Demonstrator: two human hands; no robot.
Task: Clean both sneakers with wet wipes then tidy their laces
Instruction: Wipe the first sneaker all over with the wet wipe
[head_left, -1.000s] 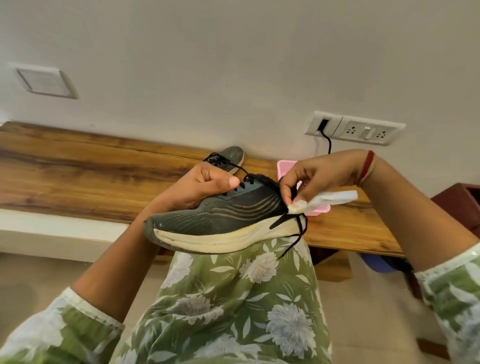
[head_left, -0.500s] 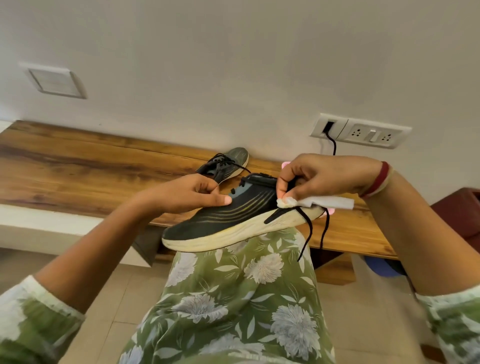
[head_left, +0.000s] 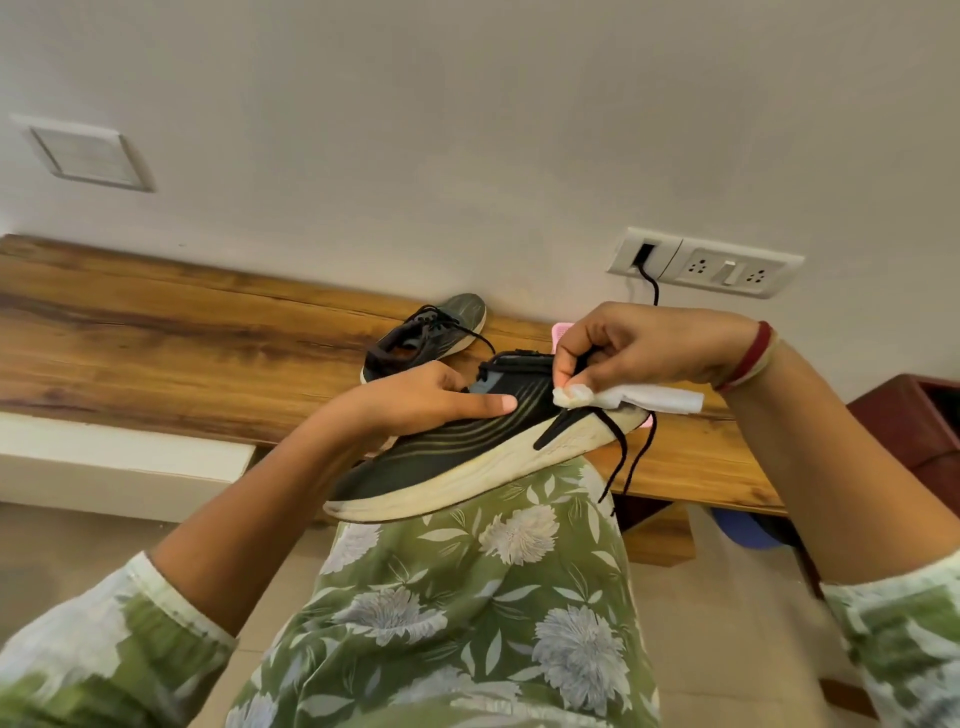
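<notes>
Here, sneaker (head_left: 441, 457) between hands (head_left: 436, 400) (head_left: 639, 353), right pinching wipe (head_left: 649, 401)

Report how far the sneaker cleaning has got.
Done: nothing visibly finished; the lap sneaker has a grubby sole. In hand: left hand holds that sneaker, right hand holds a wet wipe near its collar. Left: second sneaker on the bench, plus both sneakers' laces.

We see a dark sneaker (head_left: 467, 457) tilted across the lap, the left hand (head_left: 431, 397) gripping its upper, the right hand (head_left: 639, 353) pinching a white wet wipe (head_left: 649, 401) against its heel side, black laces (head_left: 623, 457) hanging loose, the second sneaker (head_left: 436, 335) on the wooden surface (head_left: 182, 338) behind.
</notes>
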